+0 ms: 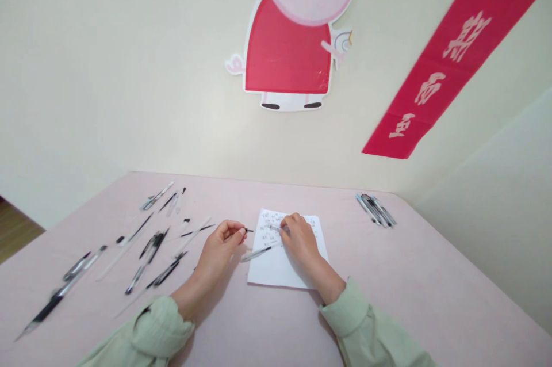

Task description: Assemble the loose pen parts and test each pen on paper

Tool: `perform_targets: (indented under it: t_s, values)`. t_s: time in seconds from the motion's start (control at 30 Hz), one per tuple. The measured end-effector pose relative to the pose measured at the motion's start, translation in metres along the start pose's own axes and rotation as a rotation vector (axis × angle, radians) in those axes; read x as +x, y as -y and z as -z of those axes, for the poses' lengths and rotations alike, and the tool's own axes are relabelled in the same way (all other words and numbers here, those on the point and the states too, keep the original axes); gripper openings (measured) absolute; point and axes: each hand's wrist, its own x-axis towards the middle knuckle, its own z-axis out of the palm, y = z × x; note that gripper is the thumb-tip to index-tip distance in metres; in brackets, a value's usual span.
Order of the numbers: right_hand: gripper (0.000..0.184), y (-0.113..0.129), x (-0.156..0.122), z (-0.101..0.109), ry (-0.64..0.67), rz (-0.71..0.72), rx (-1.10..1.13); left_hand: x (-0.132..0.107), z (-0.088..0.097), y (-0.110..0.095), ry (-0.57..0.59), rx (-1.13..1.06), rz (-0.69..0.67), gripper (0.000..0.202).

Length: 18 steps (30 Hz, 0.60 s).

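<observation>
My left hand is closed in a pinch on a small black pen part, which sticks out past the fingertips towards the paper. Over the white sheet of paper, my right hand has its fingers closed around a short, clear, thin pen piece; its exact kind is hard to make out. Handwritten marks cover the upper part of the sheet. A slim grey pen piece with a dark end lies across the paper's left edge, between my two hands.
Loose pen parts are spread over the left of the pink tabletop, among them dark pen pieces, a white tube and a long black-and-clear pen. Several pens lie side by side at the back right. A wall stands behind.
</observation>
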Motion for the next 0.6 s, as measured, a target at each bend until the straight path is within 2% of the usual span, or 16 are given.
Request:
perform_targets:
  t_s: [0.13, 0.27, 0.37, 0.5, 0.6]
  values:
    - [0.012, 0.005, 0.001, 0.003, -0.047, 0.037, 0.104, 0.001, 0.001, 0.004, -0.002, -0.001, -0.007, 0.028]
    - [0.005, 0.009, 0.005, 0.002, -0.081, 0.015, 0.408, 0.003, 0.002, 0.006, 0.011, -0.017, -0.010, 0.030]
    - [0.010, 0.015, 0.007, 0.001, -0.080, -0.112, 0.720, 0.003, 0.002, 0.006, 0.016, -0.025, 0.003, 0.032]
    - [0.039, 0.028, 0.006, 0.007, 0.056, -0.348, 1.090, 0.002, 0.001, 0.005, 0.019, -0.032, 0.010, 0.032]
    - [0.045, 0.038, 0.003, 0.011, 0.128, -0.481, 1.326, 0.001, 0.001, 0.004, 0.027, -0.050, 0.015, 0.031]
